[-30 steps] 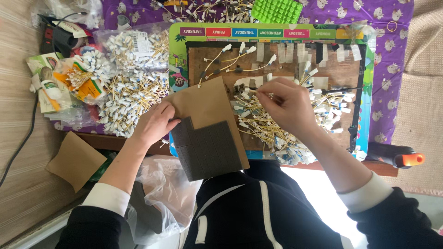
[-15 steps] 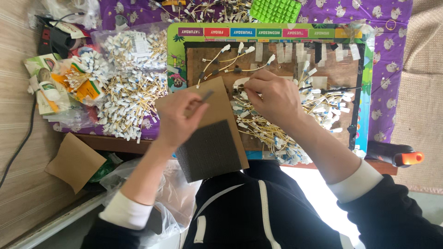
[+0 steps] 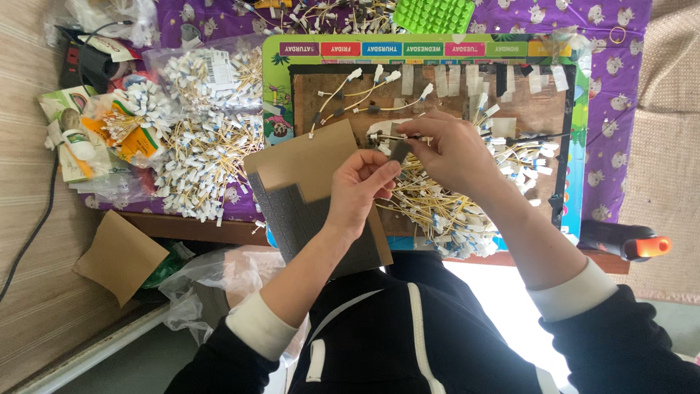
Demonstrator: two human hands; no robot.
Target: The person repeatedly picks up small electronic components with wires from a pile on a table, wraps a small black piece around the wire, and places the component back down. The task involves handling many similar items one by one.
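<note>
A purple cloth (image 3: 620,95) covers the table across the top of the frame, and on it lies one colourful board (image 3: 281,80) with a brown panel (image 3: 539,109) taped inside its frame. One cardboard sheet (image 3: 306,164) with a dark grey foam pad (image 3: 292,215) leans at centre left, partly under the left hand (image 3: 357,190). A heap of yellow wires (image 3: 445,204) with white and blue tags spreads below centre right; their number is too great to count, and many are hidden under the right hand (image 3: 456,149). A second heap (image 3: 204,157) lies at left, with one clear bag (image 3: 208,73) of more wires above it. The two hands meet near the frame's centre, above the panel's lower left. Between them is the piece being worked: a thin wire (image 3: 390,137) with a small dark grey tab (image 3: 399,151) hanging from it. The right hand's thumb and forefinger are pressed together, pinching the wire; the left hand's fingers curl in with the thumb against the tab's lower end, though whether it truly grips is hard to make out. About five tagged wires (image 3: 364,91) lie loose on the panel above. One green studded mat (image 3: 434,13) is cut off at the top edge, and one black-and-orange tool (image 3: 627,242) sits at lower right.
</note>
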